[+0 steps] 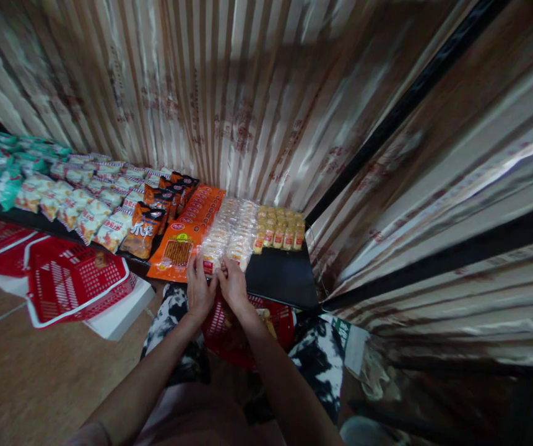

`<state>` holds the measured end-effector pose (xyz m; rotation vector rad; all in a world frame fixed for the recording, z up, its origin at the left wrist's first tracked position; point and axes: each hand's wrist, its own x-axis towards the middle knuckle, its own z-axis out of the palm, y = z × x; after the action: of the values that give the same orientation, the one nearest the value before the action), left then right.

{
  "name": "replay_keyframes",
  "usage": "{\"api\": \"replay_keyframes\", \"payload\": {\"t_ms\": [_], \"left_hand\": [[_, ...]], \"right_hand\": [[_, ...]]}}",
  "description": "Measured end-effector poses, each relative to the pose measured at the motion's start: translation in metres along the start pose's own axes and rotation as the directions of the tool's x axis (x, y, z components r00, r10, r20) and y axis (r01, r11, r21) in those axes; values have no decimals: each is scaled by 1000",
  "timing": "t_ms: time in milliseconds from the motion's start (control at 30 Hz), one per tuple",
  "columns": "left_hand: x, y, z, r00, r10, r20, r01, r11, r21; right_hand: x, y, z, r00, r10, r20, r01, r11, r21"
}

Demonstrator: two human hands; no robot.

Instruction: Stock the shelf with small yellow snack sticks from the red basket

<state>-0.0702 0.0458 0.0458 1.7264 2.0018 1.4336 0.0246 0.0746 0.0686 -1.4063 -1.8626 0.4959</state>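
Observation:
Both my hands are at the front end of two rows of clear-wrapped pale snack packets (233, 224) on a black shelf (275, 272). My left hand (200, 288) has its fingers bent around the left side of a front packet with a red label (208, 267). From the right, my right hand (233, 284) pinches at the same packet's near right edge, its fingertips close to the left hand's. My fingers partly cover the packet. Left of these rows lies a flat orange snack bag (173, 248); small yellow packets (278, 229) stand in rows to the right.
Orange-and-black bags (143, 229), white bags (92, 217) and green bags (8, 183) fill the shelf leftward. A red basket (78, 279) stands below at left, another red basket (285, 322) between my knees. Black metal bars (387, 130) and patterned curtain sheeting (229, 93) surround the shelf.

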Motion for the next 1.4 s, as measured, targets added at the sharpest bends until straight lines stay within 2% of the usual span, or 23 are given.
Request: {"api": "replay_keyframes", "payload": {"t_ms": [100,200,333,433,567,800,1000,1200,1400], "left_hand": [[1,-3,4,1000,21,-5,-21,999,31],[1,-7,8,999,45,-3,-45,996,75],[1,-8,11,998,69,6,-70,993,97],[4,-9,11,995,97,23,-98,990,101],[10,-10,11,993,113,40,-116,991,66],[16,-11,16,994,108,24,-109,994,18],[18,-8,14,990,131,57,-135,989,60],[15,-3,15,991,134,3,-134,988,77],[13,-6,15,986,165,16,-166,982,88]], "right_hand": [[-4,2,-6,993,-70,-99,54,986,-158],[-3,12,-12,969,-123,-214,56,955,-293],[4,31,-13,970,-77,-230,-19,922,-388],[7,43,-10,980,-41,-193,-37,922,-385],[8,48,-6,983,-52,-177,-13,938,-346],[6,47,-8,983,-51,-179,-10,945,-328],[5,46,-9,984,-46,-174,-14,945,-327],[5,46,-9,982,-48,-182,-14,946,-323],[4,46,-9,982,-48,-183,-14,948,-319]]}}
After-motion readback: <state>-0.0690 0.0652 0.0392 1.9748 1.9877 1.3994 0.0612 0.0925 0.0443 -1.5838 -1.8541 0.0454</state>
